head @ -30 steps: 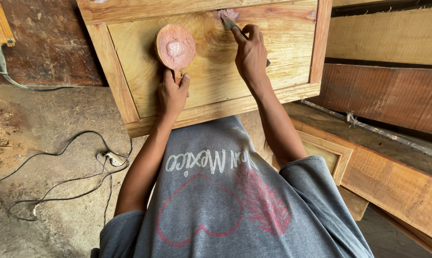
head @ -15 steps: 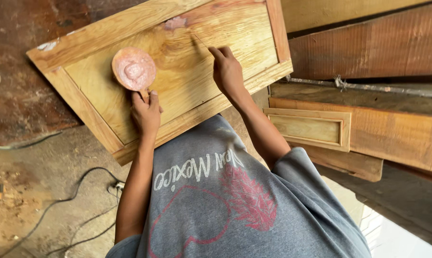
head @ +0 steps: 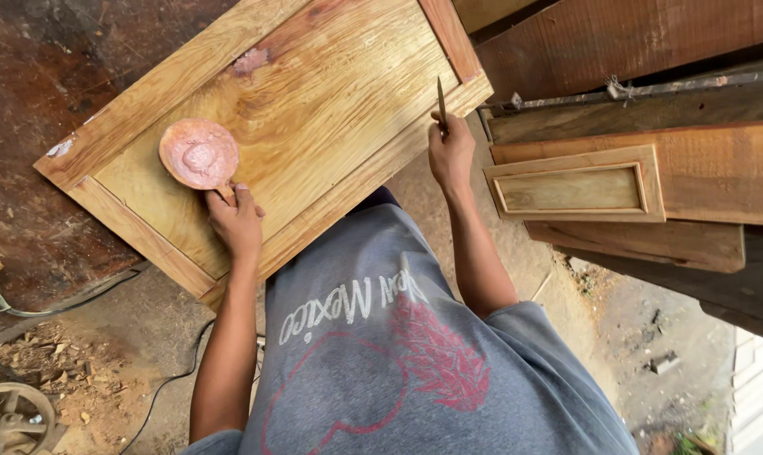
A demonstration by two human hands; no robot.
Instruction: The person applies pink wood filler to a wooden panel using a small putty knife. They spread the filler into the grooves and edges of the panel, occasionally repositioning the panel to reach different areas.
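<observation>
A framed panel of light wood (head: 314,109) lies tilted in front of me. My left hand (head: 234,221) grips the handle of a round wooden paddle (head: 198,154) loaded with pinkish filler, resting on the panel's face. My right hand (head: 451,152) is at the panel's right edge and holds a thin putty knife (head: 440,103) with its blade pointing up. A smear of pink filler (head: 251,61) marks the panel near its far frame. My grey printed shirt fills the bottom of the view.
A smaller framed wooden panel (head: 577,187) lies on stacked dark planks (head: 702,168) at the right. Dark cables (head: 158,388) run over the dirt floor at the lower left, among wood chips (head: 53,371) and a metal wheel (head: 10,417).
The view has swung so the panel looks more tilted. My right hand has drawn back from the panel's face to its right edge with the knife raised. My left hand still holds the paddle.
</observation>
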